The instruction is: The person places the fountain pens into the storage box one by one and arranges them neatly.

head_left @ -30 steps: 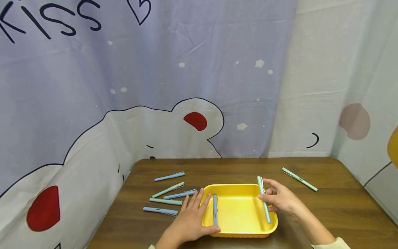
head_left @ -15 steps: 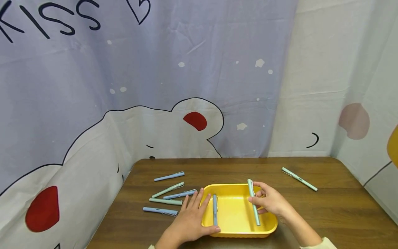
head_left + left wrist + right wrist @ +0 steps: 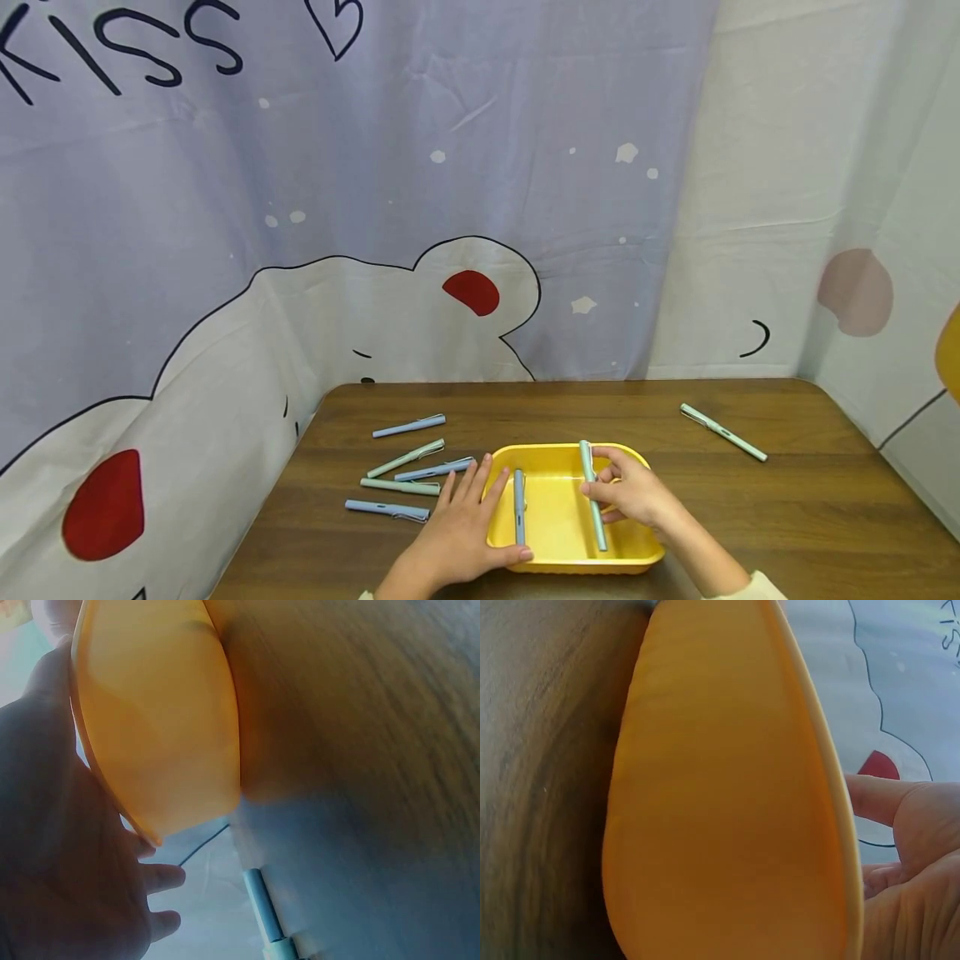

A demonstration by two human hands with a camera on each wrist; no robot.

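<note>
In the head view my right hand (image 3: 626,490) pinches a light green capped pen (image 3: 594,500) between thumb and fingers. The pen stands lengthwise over the right half of a yellow tray (image 3: 558,562), its clip end towards the back rim. My left hand (image 3: 461,529) lies on the tray's left rim, fingers spread and straight, thumb on the front left corner. A blue pen (image 3: 519,508) lies in the tray beside that hand. The left wrist view shows the hand along the tray wall (image 3: 157,712). In the right wrist view the tray wall (image 3: 727,787) hides the held pen.
Left of the tray, several blue and green pens (image 3: 408,427) lie on the wooden table (image 3: 315,550), some close to my left fingertips. Another green pen (image 3: 723,432) lies at the back right. A printed curtain (image 3: 585,208) hangs behind the table.
My right hand has carried the green pen leftwards, from the tray's right side further in over the tray, and slightly nearer. My left hand and the other pens have stayed put.
</note>
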